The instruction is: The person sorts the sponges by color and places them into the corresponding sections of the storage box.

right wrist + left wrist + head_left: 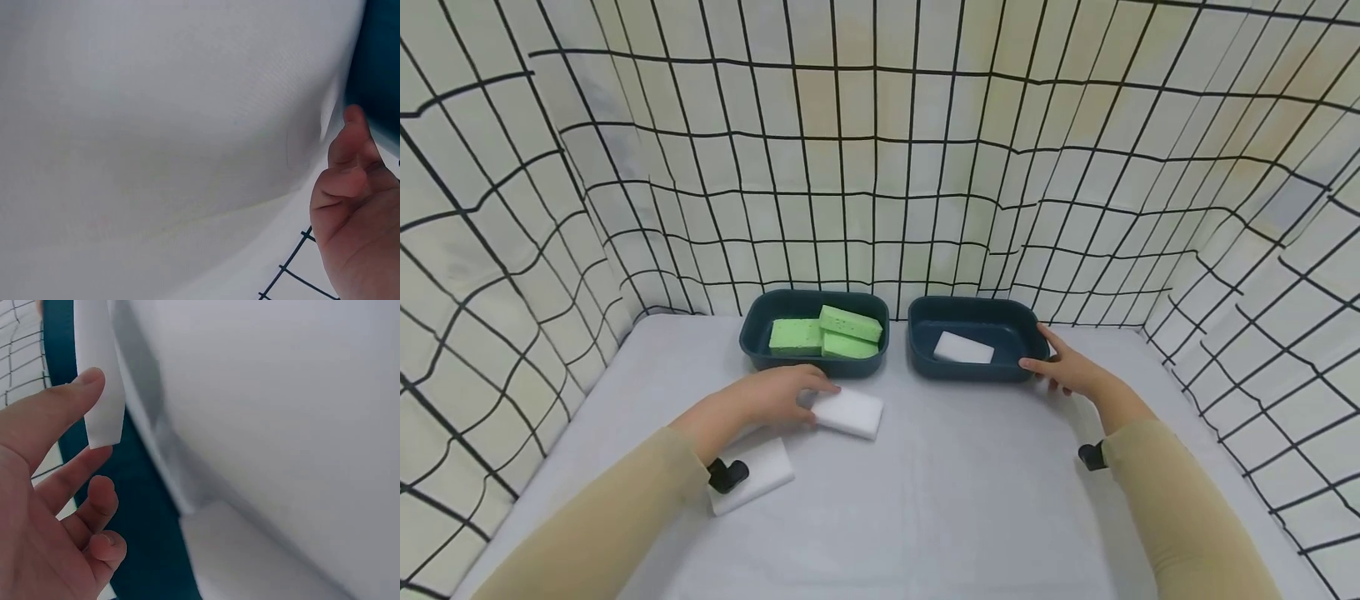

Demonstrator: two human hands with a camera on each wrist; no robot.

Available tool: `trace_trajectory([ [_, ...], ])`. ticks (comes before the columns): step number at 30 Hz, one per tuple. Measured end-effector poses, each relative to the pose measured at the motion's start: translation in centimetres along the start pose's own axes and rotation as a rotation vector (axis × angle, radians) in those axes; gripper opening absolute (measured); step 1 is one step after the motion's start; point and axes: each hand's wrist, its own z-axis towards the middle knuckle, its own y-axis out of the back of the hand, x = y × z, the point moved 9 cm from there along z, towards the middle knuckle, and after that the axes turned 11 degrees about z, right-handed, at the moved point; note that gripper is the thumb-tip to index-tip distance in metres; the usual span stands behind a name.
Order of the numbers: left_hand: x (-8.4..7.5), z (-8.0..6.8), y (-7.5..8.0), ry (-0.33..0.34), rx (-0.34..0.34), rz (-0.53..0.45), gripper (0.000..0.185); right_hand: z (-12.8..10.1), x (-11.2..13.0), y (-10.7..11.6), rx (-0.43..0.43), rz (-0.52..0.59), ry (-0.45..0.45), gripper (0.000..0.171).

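Note:
My left hand (pixel 778 393) pinches a white sponge block (pixel 850 413) by its left end, in front of the left bin. In the left wrist view the thumb lies on the face of this block and the index finger is at its lower corner. A second white sponge block (pixel 760 473) lies on the table, partly hidden under the left wrist. At the right end of the right dark blue bin (pixel 977 371), my right hand (pixel 1067 367) grips the corner with thumb and fingers. Inside that bin lies another white sponge block (pixel 962 348).
The left dark blue bin (pixel 758 337) holds several green sponges (pixel 796 337). Both bins stand side by side at the back of a white-covered table (pixel 925 517). A black wire grid (pixel 874 137) backed with pale cloth surrounds the back and sides.

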Motion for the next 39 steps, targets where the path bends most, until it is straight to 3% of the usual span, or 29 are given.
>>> trace_trajectory([
  [6, -1.7, -0.3, 1.5, -0.065, -0.05, 0.038, 0.054, -0.1, 0.0, 0.0, -0.001, -0.006, 0.002, 0.1],
  [16, -2.6, 0.7, 2.7, -0.046, -0.05, 0.031, 0.053, -0.3, -0.1, -0.1, -0.006, 0.005, -0.003, 0.104],
  [26, -4.5, 3.8, 4.0, -0.004, -0.067, -0.017, 0.054, -0.3, 0.1, -0.1, -0.016, -0.006, -0.005, 0.102],
  [39, -6.7, 9.7, 6.1, 0.036, -0.128, -0.062, 0.053, 0.6, -0.6, 0.1, -0.005, 0.06, 0.011, 0.107],
])
